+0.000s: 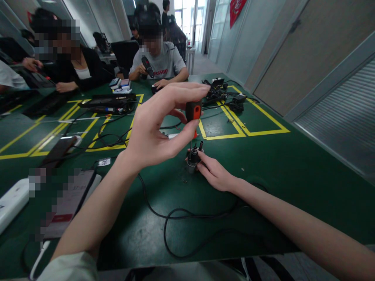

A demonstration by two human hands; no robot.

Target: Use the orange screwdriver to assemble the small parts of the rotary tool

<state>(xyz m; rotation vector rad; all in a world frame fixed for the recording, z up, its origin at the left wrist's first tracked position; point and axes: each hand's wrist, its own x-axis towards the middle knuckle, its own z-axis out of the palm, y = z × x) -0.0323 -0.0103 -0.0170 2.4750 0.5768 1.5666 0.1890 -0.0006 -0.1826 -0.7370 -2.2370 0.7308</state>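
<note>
Raised over the table, my left hand (158, 125) is closed round the top of a screwdriver (193, 111) with a black and orange handle. The screwdriver stands upright, its thin shaft pointing down at a small cylindrical part (191, 167). That part has a grey metal body and black posts on top, and it rests on the green table. Whether the tip sits in a screw is too small to tell. My right hand (216, 173) grips the part from its right side. Tiny loose pieces, perhaps screws, (184, 181) lie just in front of it.
A black cable (166, 216) loops across the near green tabletop. At left lie a phone (68, 199) and a white power strip (14, 203). Tangled black cables (216, 91) lie at the far right. Across the table a person (158, 58) holds a dark tool.
</note>
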